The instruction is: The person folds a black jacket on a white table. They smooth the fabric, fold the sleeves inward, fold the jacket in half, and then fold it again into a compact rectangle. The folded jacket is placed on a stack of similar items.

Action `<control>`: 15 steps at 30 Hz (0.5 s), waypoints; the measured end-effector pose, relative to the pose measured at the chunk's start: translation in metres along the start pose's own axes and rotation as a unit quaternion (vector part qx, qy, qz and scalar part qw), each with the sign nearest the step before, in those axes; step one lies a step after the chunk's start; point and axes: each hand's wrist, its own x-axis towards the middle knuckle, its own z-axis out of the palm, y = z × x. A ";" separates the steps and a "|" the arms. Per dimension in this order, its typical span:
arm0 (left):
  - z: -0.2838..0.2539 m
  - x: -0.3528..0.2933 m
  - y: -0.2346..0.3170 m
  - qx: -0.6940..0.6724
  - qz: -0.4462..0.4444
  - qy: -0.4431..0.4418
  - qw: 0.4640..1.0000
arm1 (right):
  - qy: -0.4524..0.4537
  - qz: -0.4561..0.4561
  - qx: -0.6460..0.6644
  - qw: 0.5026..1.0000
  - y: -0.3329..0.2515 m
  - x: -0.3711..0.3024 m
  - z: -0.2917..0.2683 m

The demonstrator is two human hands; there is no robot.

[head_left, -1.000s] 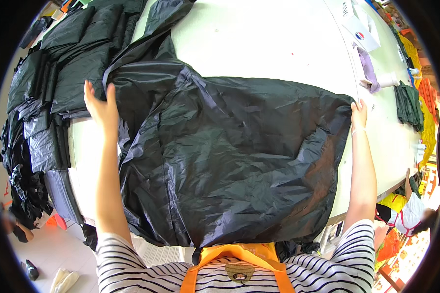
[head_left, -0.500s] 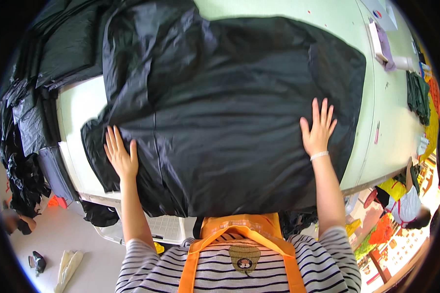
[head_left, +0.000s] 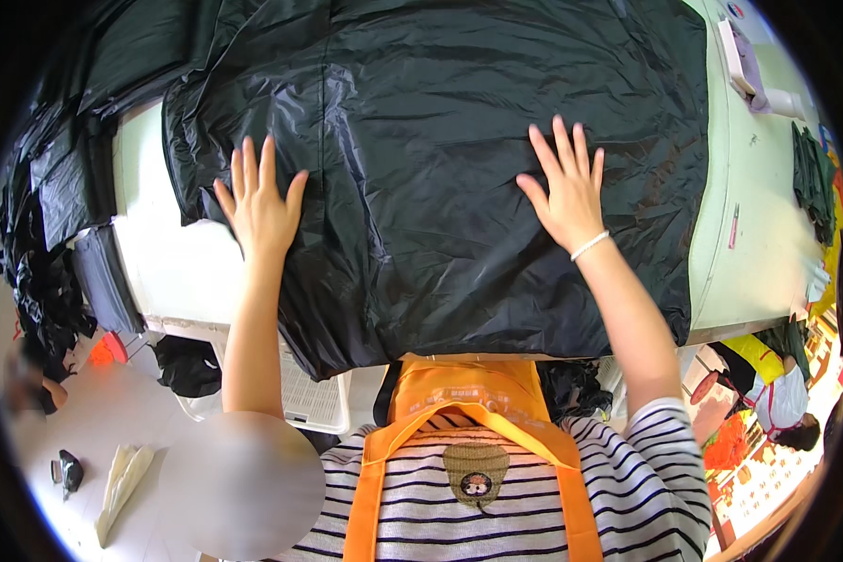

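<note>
A large piece of shiny black fabric [head_left: 431, 215], full of wrinkles, is spread across the pale green table [head_left: 749, 234]. It hangs slightly over the near edge, and a seam or fold runs down its left part. My left hand [head_left: 260, 211] lies on the fabric's left part, palm down with fingers stretched out. My right hand [head_left: 569, 192], with a white beaded bracelet [head_left: 590, 245] at the wrist, rests flat on the right part, fingers spread. Neither hand grips anything. The far end of the fabric runs out of view.
Folded black fabric [head_left: 145, 56] is stacked at the far left, with more hanging off that side. A white plastic basket [head_left: 317, 391] sits below the near edge. A pen-like item [head_left: 734, 228] and dark green cloth [head_left: 813, 178] lie at right. Another person [head_left: 787, 417] is at lower right.
The fabric has moved toward me and lies flatter, its far edge now out of view. Both hands are farther forward; the right is also more inward. A blurred round patch now covers my left upper arm.
</note>
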 end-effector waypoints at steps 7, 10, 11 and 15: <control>-0.014 -0.047 -0.102 0.071 -0.071 0.061 0.993 | 0.062 0.002 0.019 0.998 0.018 -0.023 0.016; -0.037 -0.089 -0.041 -0.204 -0.129 0.149 0.959 | 0.054 0.000 0.052 0.997 0.026 -0.026 0.021; -0.046 -0.115 -0.012 -0.183 -0.143 0.131 0.964 | 0.049 0.004 0.094 0.994 0.032 -0.028 0.020; -0.040 -0.252 0.041 -0.053 -0.228 0.099 0.967 | 0.072 0.058 0.144 0.985 0.037 -0.076 -0.018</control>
